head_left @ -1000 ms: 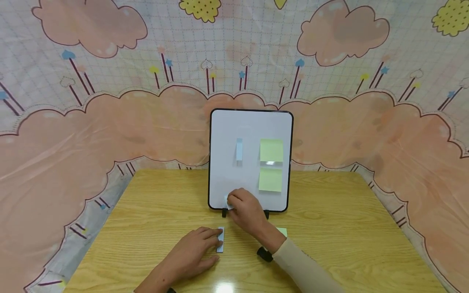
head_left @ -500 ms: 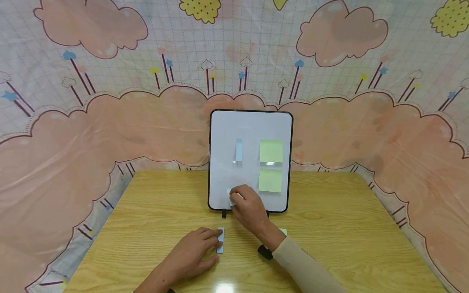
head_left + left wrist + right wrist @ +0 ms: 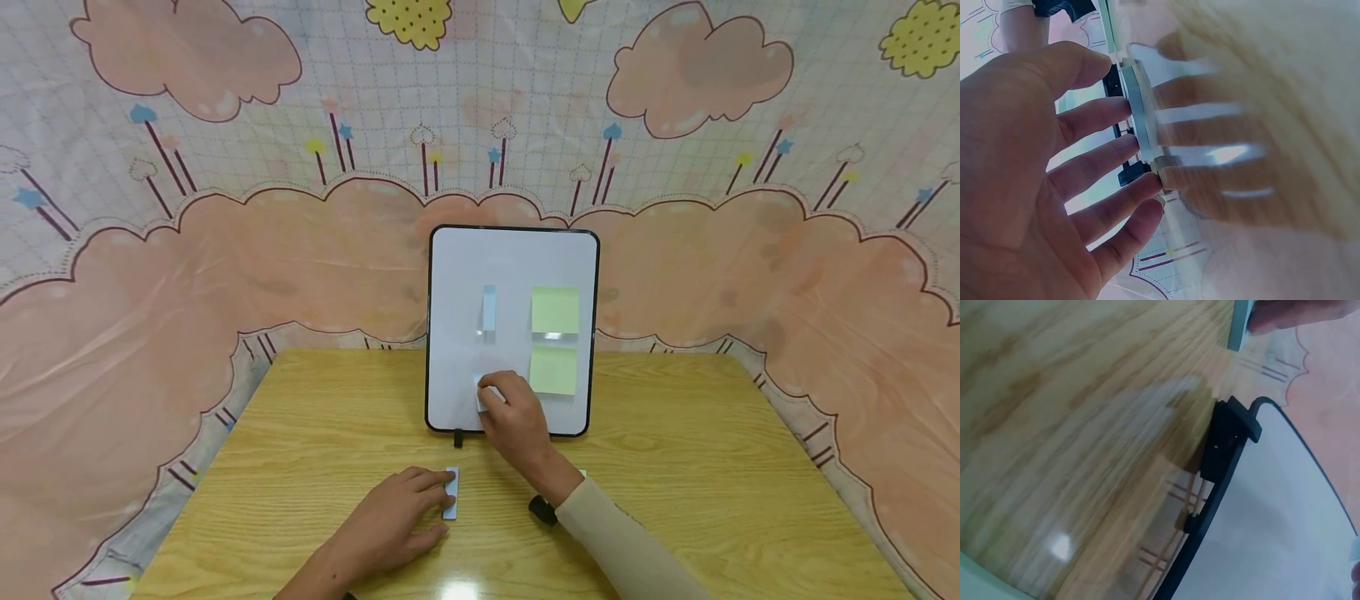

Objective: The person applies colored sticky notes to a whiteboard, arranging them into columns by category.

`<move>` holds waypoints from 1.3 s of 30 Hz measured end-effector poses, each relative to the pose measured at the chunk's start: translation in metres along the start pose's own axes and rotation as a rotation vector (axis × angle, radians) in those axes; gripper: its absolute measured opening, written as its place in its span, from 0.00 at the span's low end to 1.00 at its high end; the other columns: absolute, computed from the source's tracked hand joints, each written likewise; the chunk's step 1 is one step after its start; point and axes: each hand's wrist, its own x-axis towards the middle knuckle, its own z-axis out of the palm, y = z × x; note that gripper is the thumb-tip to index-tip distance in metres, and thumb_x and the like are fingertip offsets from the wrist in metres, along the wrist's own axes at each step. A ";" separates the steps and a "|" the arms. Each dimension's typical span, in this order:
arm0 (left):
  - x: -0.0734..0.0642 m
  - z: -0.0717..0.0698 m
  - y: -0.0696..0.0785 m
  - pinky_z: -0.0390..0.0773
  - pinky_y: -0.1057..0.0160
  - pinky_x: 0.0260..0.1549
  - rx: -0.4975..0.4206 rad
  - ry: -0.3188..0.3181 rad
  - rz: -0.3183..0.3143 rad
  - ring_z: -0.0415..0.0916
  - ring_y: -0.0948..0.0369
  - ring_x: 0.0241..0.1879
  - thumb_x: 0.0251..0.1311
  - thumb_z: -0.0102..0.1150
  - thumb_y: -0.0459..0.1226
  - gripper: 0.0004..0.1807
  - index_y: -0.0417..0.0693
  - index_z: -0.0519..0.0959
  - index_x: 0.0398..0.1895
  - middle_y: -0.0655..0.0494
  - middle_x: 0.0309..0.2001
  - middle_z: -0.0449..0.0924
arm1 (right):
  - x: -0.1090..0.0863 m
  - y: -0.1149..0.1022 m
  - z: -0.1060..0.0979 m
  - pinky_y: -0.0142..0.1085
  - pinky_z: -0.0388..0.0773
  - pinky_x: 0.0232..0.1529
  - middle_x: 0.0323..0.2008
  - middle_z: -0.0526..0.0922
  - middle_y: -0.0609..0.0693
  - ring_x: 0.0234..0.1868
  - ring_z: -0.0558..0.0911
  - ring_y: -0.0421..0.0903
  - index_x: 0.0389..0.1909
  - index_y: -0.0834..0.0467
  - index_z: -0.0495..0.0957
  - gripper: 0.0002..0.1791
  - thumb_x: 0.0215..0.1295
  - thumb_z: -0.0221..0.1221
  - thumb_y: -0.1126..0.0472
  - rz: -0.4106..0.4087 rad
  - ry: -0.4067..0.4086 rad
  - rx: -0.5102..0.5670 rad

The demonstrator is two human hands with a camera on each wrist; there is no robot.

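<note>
In the head view, my right hand (image 3: 517,421) pinches a small light blue sticky note (image 3: 481,402) against the lower part of the whiteboard (image 3: 510,258). At the right edge of the right wrist view, a corner of that note (image 3: 1355,549) shows beside a fingertip. My left hand (image 3: 397,512) lies low on the table, fingers spread and relaxed, fingertips on a narrow blue sticky note pad (image 3: 450,513). From the left wrist, those fingertips touch the pad's edge (image 3: 1135,106). A narrow light blue sticky note (image 3: 489,308) hangs on the board above my right hand.
Two green sticky notes (image 3: 555,310) are stuck one above the other on the board's right side. The board stands on black feet (image 3: 458,437) on the wooden table (image 3: 315,433). A green corner (image 3: 582,474) and a black object (image 3: 542,510) show beside my right wrist.
My right hand has moved up and slightly right over the board with the pinched sticky note. My left hand has stayed on the pad.
</note>
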 end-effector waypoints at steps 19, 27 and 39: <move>0.001 0.001 -0.004 0.79 0.50 0.62 -0.004 -0.002 0.015 0.75 0.57 0.66 0.73 0.65 0.48 0.15 0.56 0.87 0.57 0.59 0.71 0.77 | 0.001 0.010 0.007 0.44 0.85 0.46 0.43 0.84 0.55 0.45 0.84 0.54 0.32 0.61 0.82 0.13 0.50 0.71 0.78 0.040 0.060 -0.041; 0.001 0.000 -0.004 0.79 0.50 0.63 -0.013 -0.006 0.009 0.75 0.57 0.67 0.72 0.65 0.48 0.15 0.57 0.88 0.56 0.59 0.71 0.77 | 0.001 0.015 0.011 0.44 0.84 0.48 0.44 0.84 0.55 0.46 0.84 0.54 0.33 0.62 0.83 0.13 0.50 0.72 0.78 0.061 0.051 -0.057; 0.001 -0.001 -0.002 0.79 0.49 0.63 -0.022 -0.020 0.002 0.75 0.57 0.67 0.72 0.65 0.48 0.15 0.57 0.88 0.56 0.59 0.71 0.77 | 0.005 0.020 0.017 0.44 0.85 0.48 0.43 0.84 0.55 0.45 0.84 0.54 0.31 0.62 0.82 0.13 0.49 0.74 0.77 0.048 0.063 -0.077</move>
